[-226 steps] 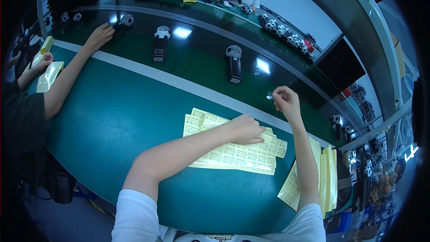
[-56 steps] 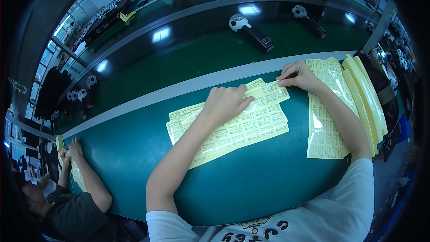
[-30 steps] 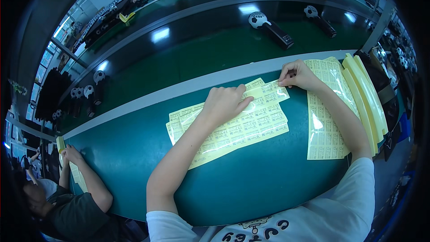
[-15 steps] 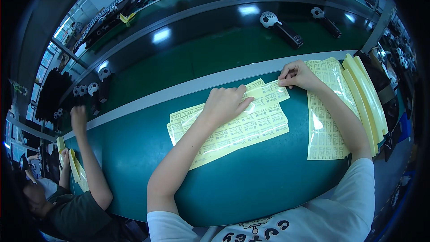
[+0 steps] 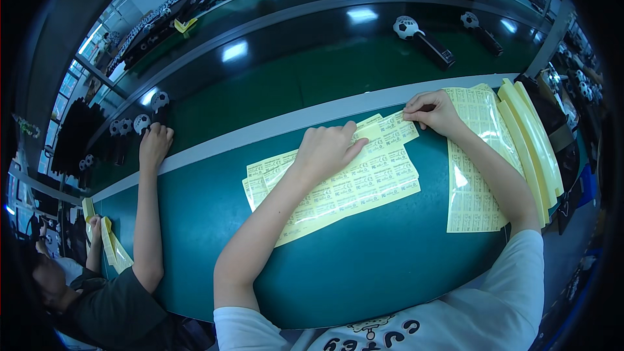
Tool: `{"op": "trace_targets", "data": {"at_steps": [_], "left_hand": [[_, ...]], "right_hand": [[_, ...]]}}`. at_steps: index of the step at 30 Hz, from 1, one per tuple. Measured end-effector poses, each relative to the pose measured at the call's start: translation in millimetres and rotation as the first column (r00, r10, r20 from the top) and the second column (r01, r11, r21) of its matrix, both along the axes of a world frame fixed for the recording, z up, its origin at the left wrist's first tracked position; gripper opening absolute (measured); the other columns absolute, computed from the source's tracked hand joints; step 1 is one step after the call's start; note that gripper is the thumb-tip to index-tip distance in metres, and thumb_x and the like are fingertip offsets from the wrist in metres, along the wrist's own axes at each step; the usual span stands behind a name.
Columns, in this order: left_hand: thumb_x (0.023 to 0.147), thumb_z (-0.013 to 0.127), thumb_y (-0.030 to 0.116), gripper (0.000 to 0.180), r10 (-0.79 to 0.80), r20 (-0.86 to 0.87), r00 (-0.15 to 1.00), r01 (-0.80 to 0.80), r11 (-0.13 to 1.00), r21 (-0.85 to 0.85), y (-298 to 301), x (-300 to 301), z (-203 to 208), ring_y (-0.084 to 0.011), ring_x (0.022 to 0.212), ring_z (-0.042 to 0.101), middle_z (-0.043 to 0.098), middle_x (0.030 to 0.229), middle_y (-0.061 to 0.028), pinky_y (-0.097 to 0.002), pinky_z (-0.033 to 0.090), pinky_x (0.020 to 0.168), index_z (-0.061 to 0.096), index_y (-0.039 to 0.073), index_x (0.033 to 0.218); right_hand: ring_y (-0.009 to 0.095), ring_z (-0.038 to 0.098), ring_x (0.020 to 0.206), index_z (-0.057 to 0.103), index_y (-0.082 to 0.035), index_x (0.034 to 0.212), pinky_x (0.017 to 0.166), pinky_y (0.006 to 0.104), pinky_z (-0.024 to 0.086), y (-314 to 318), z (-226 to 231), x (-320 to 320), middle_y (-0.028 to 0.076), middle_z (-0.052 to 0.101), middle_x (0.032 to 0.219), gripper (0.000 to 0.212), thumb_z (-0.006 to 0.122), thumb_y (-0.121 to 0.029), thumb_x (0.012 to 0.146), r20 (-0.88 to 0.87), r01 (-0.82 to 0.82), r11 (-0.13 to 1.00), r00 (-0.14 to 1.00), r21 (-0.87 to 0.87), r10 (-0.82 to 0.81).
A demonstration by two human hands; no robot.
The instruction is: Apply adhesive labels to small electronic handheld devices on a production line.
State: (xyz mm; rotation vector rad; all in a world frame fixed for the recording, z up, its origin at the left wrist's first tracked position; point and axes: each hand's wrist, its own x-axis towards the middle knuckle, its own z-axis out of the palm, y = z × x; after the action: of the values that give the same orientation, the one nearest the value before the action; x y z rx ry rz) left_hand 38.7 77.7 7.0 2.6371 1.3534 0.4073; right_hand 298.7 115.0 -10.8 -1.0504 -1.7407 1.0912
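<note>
Yellow label sheets (image 5: 380,192), printed with rows of small dark labels, lie overlapped on the green table in front of me. My left hand (image 5: 326,153) presses on them with its fingers curled and its thumb lying along a narrow label strip (image 5: 394,131) at the top right. At that strip's upper right end, my right hand (image 5: 434,114) pinches the corner between thumb and fingertips. Beside my right forearm, more yellow label sheets (image 5: 465,201) lie flat, partly covered by the arm.
Curled yellow sheets (image 5: 530,136) stand at the table's right end. Beyond a pale rail (image 5: 260,129), a dark green belt carries black-handled objects with football-patterned heads (image 5: 406,27). At left, a co-worker's hand (image 5: 156,145) reaches over the rail; another person sits across the belt.
The football-headed objects have shifted right along the belt. The co-worker's raised hand at left has reached forward to the belt. My hands stay nearly in place, the right fingers moving slightly.
</note>
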Motion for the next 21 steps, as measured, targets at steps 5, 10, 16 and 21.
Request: {"op": "trace_targets", "data": {"at_steps": [5,10,16,21], "left_hand": [[0.087,0.05,0.038,0.035,0.027,-0.014,1.0,-0.027,0.999,0.024,-1.9,1.9,-0.2,-0.0283,0.053,0.058,0.059,0.058,-0.0117,-0.039,0.044,0.051,0.055,0.004,0.078],[0.087,0.049,0.038,0.035,0.031,-0.008,0.999,-0.031,0.999,0.013,-2.6,2.4,0.2,-0.028,0.054,0.058,0.059,0.059,-0.0115,-0.0392,0.044,0.051,0.055,0.004,0.078],[0.087,0.049,0.038,0.035,0.04,0.009,0.999,-0.04,0.999,-0.013,-2.6,3.3,3.0,-0.0279,0.054,0.058,0.059,0.058,-0.0118,-0.0391,0.044,0.051,0.055,0.004,0.079],[0.087,0.049,0.037,0.035,0.02,0.009,1.0,-0.02,1.0,0.005,-0.6,2.3,-0.6,-0.0285,0.053,0.058,0.059,0.058,-0.0122,-0.0393,0.044,0.051,0.055,0.004,0.078]], "right_hand": [[0.006,0.052,0.052,0.067,0.0,0.076,0.046,0.0167,0.039,2.5,3.3,0.3,0.009,0.063,0.082,0.004,0.068,0.002,0.072,0.066,0.003,0.999,0.998,-0.047,0.0],[0.004,0.051,0.064,0.066,-0.004,0.074,0.056,0.0173,0.039,1.6,7.6,0.9,0.005,0.058,0.096,0.005,0.07,-0.004,0.072,0.102,-0.041,0.992,0.994,0.119,0.029],[0.006,0.05,0.078,0.063,-0.008,0.075,0.06,0.0192,0.037,6.2,2.0,5.1,0.001,0.057,0.097,0.004,0.067,-0.009,0.076,-0.024,-0.065,0.993,0.997,0.103,0.068],[0.007,0.054,0.076,0.054,-0.007,0.091,0.055,0.0171,0.04,17.3,-2.6,10.9,0.006,0.061,0.09,0.009,0.059,-0.012,0.085,-0.509,-0.013,0.991,0.859,-0.135,-0.058]]}}
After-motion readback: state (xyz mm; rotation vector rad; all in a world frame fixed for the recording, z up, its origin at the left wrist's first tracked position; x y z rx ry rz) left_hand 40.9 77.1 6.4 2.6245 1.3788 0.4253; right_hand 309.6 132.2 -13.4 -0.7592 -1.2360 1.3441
